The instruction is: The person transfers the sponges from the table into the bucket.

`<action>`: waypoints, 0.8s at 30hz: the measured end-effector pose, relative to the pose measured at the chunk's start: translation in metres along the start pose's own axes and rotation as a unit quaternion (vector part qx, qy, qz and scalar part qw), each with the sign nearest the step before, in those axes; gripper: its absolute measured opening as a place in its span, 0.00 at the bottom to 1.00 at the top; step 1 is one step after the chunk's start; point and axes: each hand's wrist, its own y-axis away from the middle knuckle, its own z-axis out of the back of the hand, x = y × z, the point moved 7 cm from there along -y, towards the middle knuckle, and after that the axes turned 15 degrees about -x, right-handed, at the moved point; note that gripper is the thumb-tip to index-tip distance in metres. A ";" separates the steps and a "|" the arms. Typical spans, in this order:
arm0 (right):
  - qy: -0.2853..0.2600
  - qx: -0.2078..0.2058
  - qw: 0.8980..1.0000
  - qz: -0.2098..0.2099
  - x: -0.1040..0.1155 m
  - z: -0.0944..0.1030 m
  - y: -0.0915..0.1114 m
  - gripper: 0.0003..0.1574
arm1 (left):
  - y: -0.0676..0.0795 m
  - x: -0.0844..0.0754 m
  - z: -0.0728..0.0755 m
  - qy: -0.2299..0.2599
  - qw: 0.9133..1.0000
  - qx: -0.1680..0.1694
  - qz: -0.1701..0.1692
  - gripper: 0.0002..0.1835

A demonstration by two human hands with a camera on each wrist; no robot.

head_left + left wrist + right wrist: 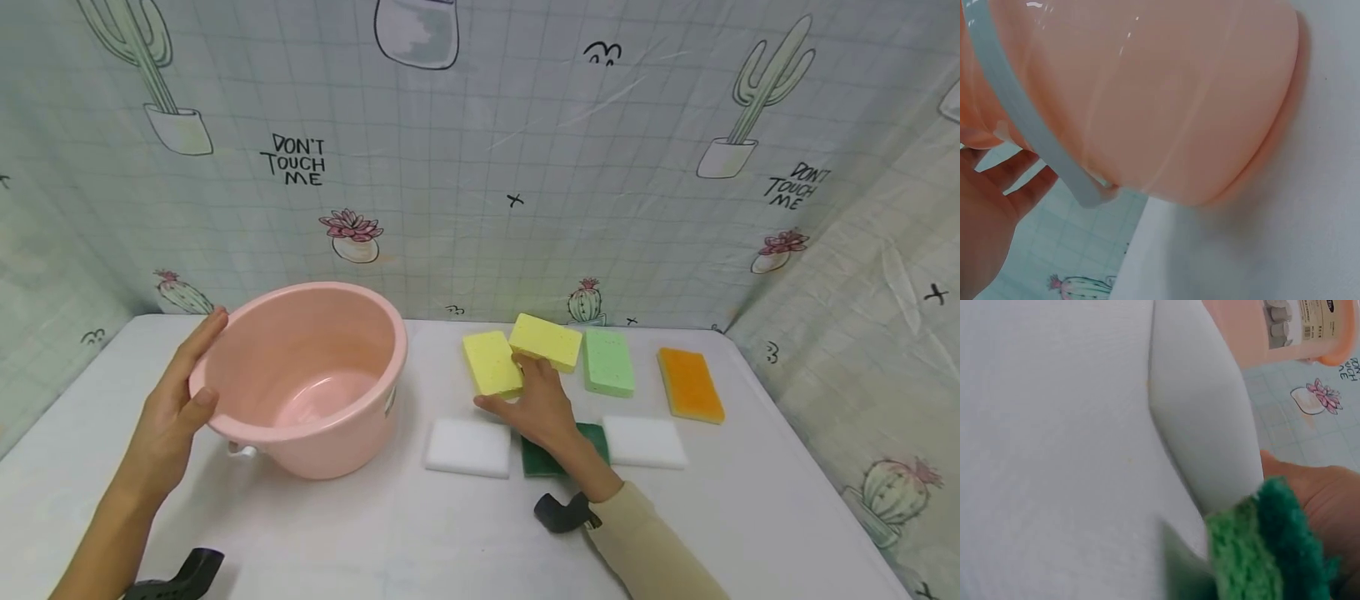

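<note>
Low on your white desk [375,542], right of the frame's centre, a dark green pad [538,461] lay between the left white sponge [468,448] and the right white sponge [645,442]. At the frame's left, your left hand [168,417] clasped the pink bucket [333,450] by its rim. Right of centre, your right hand [542,410] had thumb and index finger apart at the left yellow sponge [490,365]; I could not tell whether they gripped it. Farther right lay an orange sponge [690,385]; beyond your fingers, a second yellow sponge [546,340].

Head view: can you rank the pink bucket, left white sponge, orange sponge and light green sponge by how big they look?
1. Pink bucket, easily the largest
2. Left white sponge
3. Orange sponge and light green sponge: too alike to rank
</note>
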 end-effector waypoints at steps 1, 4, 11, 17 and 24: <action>0.001 -0.001 1.000 -0.002 -0.001 -0.001 0.000 0.57 | 0.000 0.000 0.000 0.014 1.000 -0.001 0.001 0.30; 0.000 -0.005 1.000 -0.006 -0.003 -0.002 0.000 0.57 | 0.000 -0.001 -0.002 0.061 0.998 -0.002 0.013 0.31; 0.010 -0.011 1.000 -0.018 -0.006 -0.003 -0.002 0.58 | 0.000 -0.001 -0.003 0.104 0.994 0.004 0.015 0.32; 0.017 -0.004 0.999 -0.027 -0.006 -0.004 -0.002 0.57 | 0.001 0.001 -0.004 0.098 0.995 0.002 -0.007 0.32; 0.013 0.007 1.000 -0.027 -0.004 -0.007 0.000 0.54 | 0.004 0.009 -0.002 0.060 0.998 -0.007 0.023 0.32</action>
